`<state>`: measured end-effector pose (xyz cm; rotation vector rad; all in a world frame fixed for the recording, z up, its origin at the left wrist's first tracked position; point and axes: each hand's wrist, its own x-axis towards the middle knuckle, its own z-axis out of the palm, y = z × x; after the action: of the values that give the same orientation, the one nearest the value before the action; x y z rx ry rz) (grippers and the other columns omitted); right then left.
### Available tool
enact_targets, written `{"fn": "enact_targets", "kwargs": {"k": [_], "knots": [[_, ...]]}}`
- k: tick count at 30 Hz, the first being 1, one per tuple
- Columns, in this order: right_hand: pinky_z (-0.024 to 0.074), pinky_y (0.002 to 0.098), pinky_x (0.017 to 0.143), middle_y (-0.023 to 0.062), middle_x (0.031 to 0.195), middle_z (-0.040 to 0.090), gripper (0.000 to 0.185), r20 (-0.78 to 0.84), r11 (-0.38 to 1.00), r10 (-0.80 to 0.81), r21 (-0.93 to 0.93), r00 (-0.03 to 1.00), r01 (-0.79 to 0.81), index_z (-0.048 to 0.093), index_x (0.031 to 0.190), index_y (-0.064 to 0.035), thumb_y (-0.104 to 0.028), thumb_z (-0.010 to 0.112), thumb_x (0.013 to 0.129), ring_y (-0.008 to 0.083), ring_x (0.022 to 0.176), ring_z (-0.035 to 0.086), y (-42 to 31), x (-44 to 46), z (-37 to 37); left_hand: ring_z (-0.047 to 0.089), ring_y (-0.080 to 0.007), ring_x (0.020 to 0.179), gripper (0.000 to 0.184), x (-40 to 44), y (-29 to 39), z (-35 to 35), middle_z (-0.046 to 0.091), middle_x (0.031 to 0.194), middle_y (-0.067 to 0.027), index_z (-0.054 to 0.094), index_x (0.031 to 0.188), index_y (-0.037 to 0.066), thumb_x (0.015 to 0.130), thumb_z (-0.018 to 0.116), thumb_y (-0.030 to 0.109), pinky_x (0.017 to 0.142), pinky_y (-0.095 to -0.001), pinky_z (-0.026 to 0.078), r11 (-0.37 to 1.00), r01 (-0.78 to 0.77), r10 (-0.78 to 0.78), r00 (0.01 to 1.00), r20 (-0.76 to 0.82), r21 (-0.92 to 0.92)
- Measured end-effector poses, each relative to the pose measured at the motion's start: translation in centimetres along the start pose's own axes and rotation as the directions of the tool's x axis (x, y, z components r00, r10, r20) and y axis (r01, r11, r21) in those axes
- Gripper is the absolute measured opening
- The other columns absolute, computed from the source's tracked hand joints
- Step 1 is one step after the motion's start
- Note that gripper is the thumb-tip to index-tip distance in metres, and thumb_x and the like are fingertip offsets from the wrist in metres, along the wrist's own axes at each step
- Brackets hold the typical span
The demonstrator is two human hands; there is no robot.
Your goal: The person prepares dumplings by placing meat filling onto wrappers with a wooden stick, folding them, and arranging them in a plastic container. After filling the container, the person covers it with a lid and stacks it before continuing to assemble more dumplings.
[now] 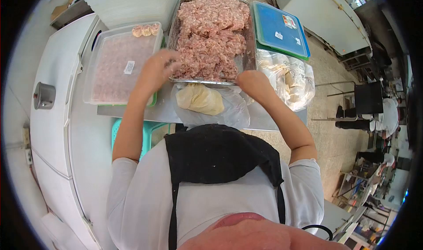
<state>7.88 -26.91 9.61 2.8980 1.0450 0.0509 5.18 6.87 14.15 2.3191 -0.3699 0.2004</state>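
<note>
A metal tray (176,37) full of ground meat (212,29) stands in front of me. My left hand (164,67) is at the tray's near left corner, its fingers blurred and partly curled; what they hold, if anything, is unclear. At the near right corner, my right hand (255,83) is closed by the rim, and its fingertips are hidden. Between my hands, a pale lump of dough (200,99) lies on a clear plastic bag (235,111), touched by neither hand. Several small filled pieces (146,30) sit on a lidded container (116,67) at the left.
Blue and green lids (275,27) lie right of the tray, above a plastic bag of pale dough pieces (288,80). Stacked clear plastic sheets (130,3) stand at the back left. Below the metal table (264,117) is a turquoise crate (147,133). People work far right.
</note>
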Motion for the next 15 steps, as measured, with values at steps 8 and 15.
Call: {"fn": "enact_targets", "kwargs": {"k": [8, 15], "knots": [[0.0531, 0.0467, 0.066, 0.0188, 0.077, 0.068, 0.028, 0.196, 0.998, -0.006, 0.067, 0.981, -0.007, 0.07, 0.077, -0.0023, -0.027, 0.059, 0.085, 0.0351, 0.075, 0.068, 2.6, 2.8, 0.0, 0.063, -0.0264, 0.087, 0.02, -6.6, -1.9, 8.0, 0.067, 0.101, -0.0149, 0.068, 0.096, 0.002, 0.083, 0.067, 0.017, 0.079, -0.0346, 0.049, 0.962, 0.252, -0.272, 0.927, 0.26, 0.107], [0.0523, 0.0465, 0.069, 0.0216, 0.078, 0.067, 0.03, 0.026, 0.758, -0.052, 0.652, 0.998, 0.022, 0.069, 0.081, -0.0022, -0.029, 0.056, 0.087, 0.0374, 0.075, 0.066, 1.9, 0.8, 1.4, 0.063, -0.0239, 0.085, 0.022, -9.9, -1.9, 10.7, 0.067, 0.092, -0.0111, 0.07, 0.095, 0.003, 0.082, 0.072, 0.021, 0.076, -0.0326, 0.049, 0.892, 0.438, -0.427, 0.897, 0.113, -0.108]]}}
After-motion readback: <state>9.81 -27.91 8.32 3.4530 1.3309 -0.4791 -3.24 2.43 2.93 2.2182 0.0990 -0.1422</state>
